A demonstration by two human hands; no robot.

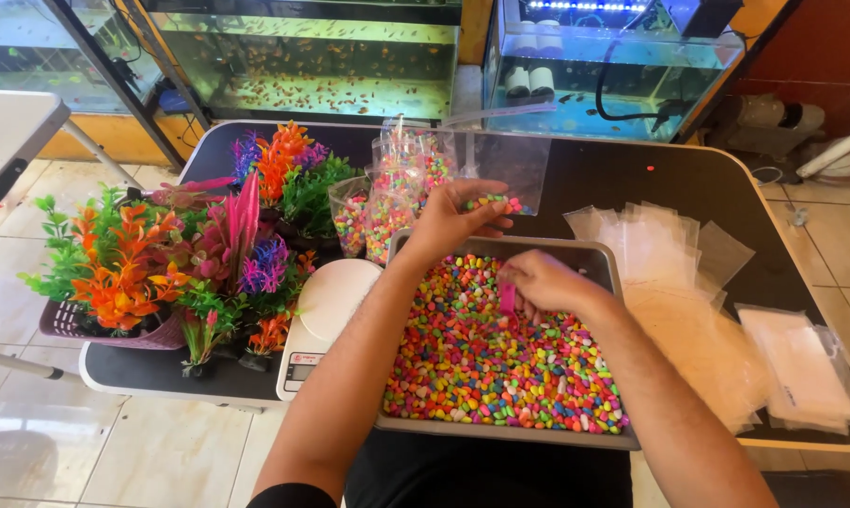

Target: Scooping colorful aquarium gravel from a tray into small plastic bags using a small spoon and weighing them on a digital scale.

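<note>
One grey tray (599, 252) is sitting at the near edge of the dark surface (632, 174), filled with small pebbles (481, 367) in many colours, far too many to count. The left hand (453, 218) is hovering over the tray's far edge, its fingers curled around the rim of one clear bag (505, 165) that is holding a small layer of pebbles. The right hand (543, 282) is resting low in the tray, closed around one pink scoop (507, 297) that is dipping into the pebbles. Behind the left hand, about three filled bags (387, 202) are standing together. One white scale (323, 315) is lying just left of the tray. Empty clear bags (665, 245) are lying in two loose piles to the right, their number unclear. Several plastic plants (199, 254) are crowding the left end.
</note>
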